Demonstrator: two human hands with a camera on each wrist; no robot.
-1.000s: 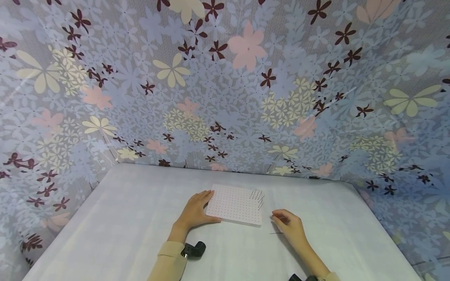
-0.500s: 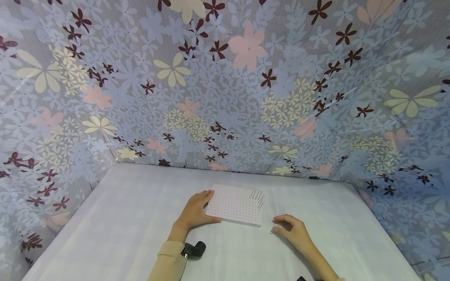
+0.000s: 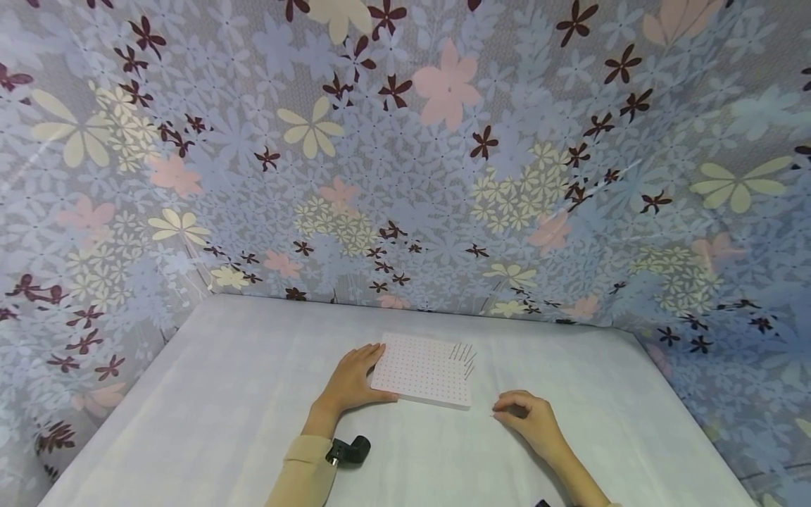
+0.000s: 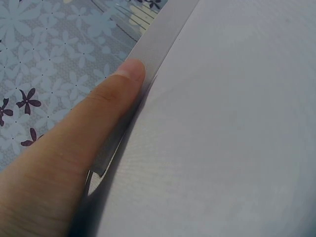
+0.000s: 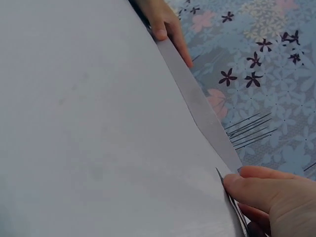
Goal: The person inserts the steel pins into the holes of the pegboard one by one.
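A white board (image 3: 421,370) with a grid of small dots lies on the table. Several thin metal pins (image 3: 469,355) stick up from its far right corner; they also show behind the board edge in the right wrist view. My left hand (image 3: 348,380) grips the board's near left corner, its thumb (image 4: 113,96) along the near side and its fingers at the left edge. Right of the board, low over the table, my right hand (image 3: 529,419) pinches a thin dark pointed pin (image 5: 220,177) between thumb and fingers. Its rear part is partly hidden by the hand.
A white cloth covers the table (image 3: 253,366). Flower-patterned fabric (image 3: 405,176) hangs behind it and along both sides. A black wrist camera (image 3: 351,451) sits on the left forearm.
My right hand has shifted slightly right and towards me, opened its fingers around the pin that lay on the table, then closed them on it. My left hand and the board stay put.
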